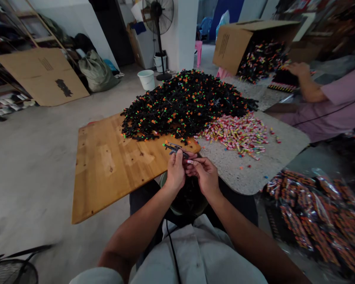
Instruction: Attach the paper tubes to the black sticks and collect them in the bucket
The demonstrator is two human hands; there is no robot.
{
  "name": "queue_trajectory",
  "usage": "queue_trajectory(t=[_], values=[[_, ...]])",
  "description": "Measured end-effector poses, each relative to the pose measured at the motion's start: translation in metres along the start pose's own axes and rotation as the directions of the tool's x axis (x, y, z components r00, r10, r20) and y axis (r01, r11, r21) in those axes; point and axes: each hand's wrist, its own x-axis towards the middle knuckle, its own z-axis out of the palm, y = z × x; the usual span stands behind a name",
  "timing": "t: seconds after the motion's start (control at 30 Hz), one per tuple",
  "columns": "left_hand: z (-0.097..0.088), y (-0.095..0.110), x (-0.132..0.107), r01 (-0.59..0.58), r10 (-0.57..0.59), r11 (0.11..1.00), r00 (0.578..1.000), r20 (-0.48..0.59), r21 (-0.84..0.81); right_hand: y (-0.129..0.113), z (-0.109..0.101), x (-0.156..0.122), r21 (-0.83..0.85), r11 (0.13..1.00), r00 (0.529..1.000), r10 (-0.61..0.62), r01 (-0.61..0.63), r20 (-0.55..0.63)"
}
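My left hand (175, 173) is closed around a small black toy gun (171, 148), whose green and orange tip points away to the left. Pinched in the fingers of my right hand (207, 176) is a little pink-and-white tube (190, 161), held against the rear end of the gun. Whether the two parts touch is hidden by my fingers. Both hands are over the front edge of the wooden board (115, 165). Beyond them rises a big heap of black toy guns (177, 106), with a pile of small colourful tubes (239, 134) at its right.
Below my hands, a tub (162, 180) sits between my legs. A speckled grey tabletop (225, 173) adjoins the board. At right a co-worker's hand (298, 70) is near a cardboard box (232, 49) spilling toys. Bagged toys (313, 209) lie lower right; a white bucket (146, 80) stands behind.
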Motion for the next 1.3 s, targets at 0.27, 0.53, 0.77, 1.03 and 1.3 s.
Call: queue_trajectory(t=[0.27,0.53,0.77,1.03,1.3], values=[[0.007,-0.006,-0.005,0.032,-0.05,0.99,0.99,-0.133,-0.138,0.007,-0.002,-0.006,-0.205,0.963,0.983,-0.182,0.176,-0.014],[0.009,-0.012,-0.01,-0.08,0.068,0.994,0.985,-0.156,-0.069,0.008,-0.004,-0.002,-0.126,0.983,0.985,-0.146,0.134,-0.089],[0.0,-0.017,-0.01,-0.062,0.07,0.993,0.994,-0.082,0.096,0.016,0.0,-0.002,0.093,0.996,0.986,0.0,0.016,-0.166],[-0.042,-0.016,-0.017,0.234,-0.314,0.86,0.943,0.11,0.453,0.013,-0.05,0.008,-0.189,0.981,0.998,0.048,-0.053,-0.033],[-0.085,0.05,0.031,-0.114,-0.436,0.455,0.837,0.332,0.883,-0.022,-0.133,0.067,-0.939,0.34,0.998,0.006,0.058,0.063]])
